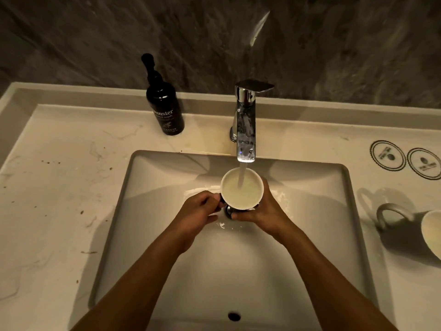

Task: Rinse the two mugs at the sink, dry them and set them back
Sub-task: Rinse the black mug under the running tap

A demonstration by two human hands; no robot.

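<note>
Mug (242,189) under running tap (245,130) over sink (167,211), left hand (198,216) fingers pinching handle, right hand (262,211) fingers wrapped around body. Second mug (405,230) on tabletop (59,187), right.

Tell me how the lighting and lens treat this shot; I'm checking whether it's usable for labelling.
Head view: dim, warm yellowish light; the counter edges bow from wide-angle distortion. The faucet chrome carries glare, and a bright streak reflects on the wall above. The second mug, cut by the right edge, throws a double shadow. The mug under the stream, held by the left hand and right hand, stays reasonably sharp.
</note>
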